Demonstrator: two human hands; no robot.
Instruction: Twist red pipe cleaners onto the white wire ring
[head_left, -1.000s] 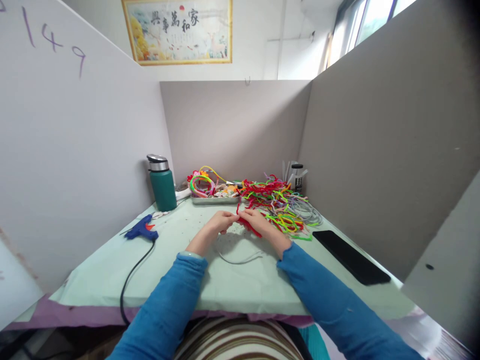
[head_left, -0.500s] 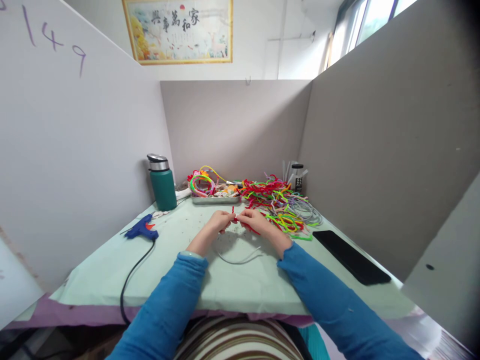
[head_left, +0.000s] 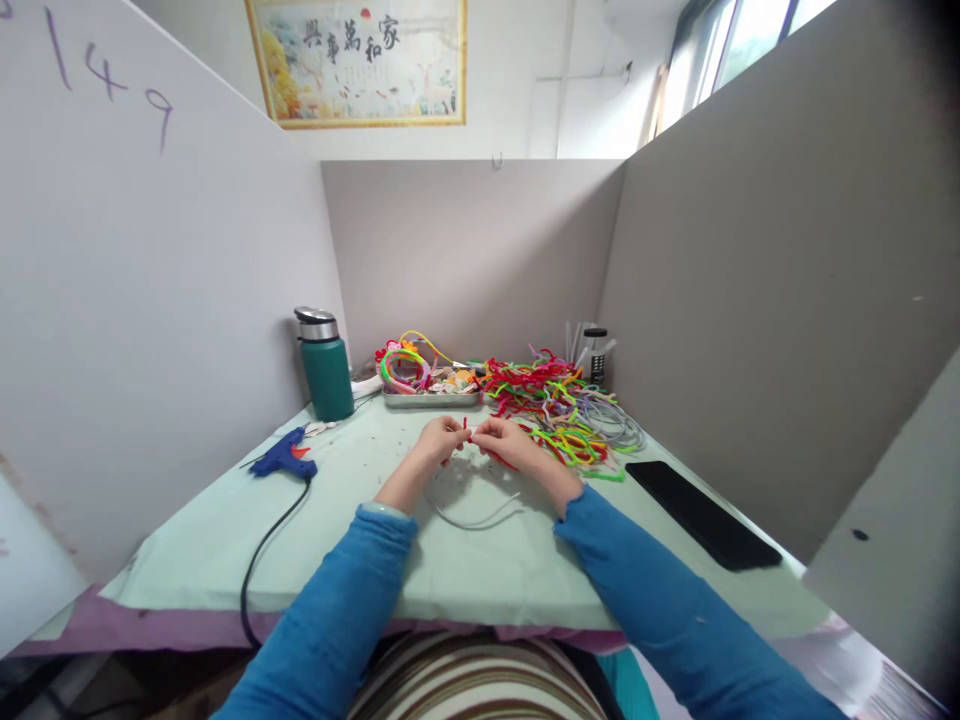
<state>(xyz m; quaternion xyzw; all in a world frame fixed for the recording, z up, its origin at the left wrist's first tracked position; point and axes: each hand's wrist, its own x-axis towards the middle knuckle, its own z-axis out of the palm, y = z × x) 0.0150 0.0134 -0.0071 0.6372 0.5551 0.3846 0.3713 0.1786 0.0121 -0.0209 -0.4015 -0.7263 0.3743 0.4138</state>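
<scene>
Your left hand (head_left: 442,440) and right hand (head_left: 507,441) pinch the red fuzzy string (head_left: 465,423). Its tip moved left this past second; you seem to be bending it.

The left grip (head_left: 441,440) and right grip (head_left: 508,443) hide much of the red stem (head_left: 465,424); whether the red length (head_left: 504,461) under the right palm is the same piece cannot be told. Small pieces in the metal tray (head_left: 431,402), mid-frame, blur together, and the dark specks on the desk (head_left: 195,560) are too small to identify. Strands bury each other in the pile (head_left: 536,382), which covers the base of the jar (head_left: 596,358). At lower left, the cord (head_left: 274,527) vanishes behind the sleeve (head_left: 330,610). The top edge crops the poster (head_left: 360,85) and window (head_left: 750,45); the left edge cuts a character before 149 (head_left: 109,85).
</scene>
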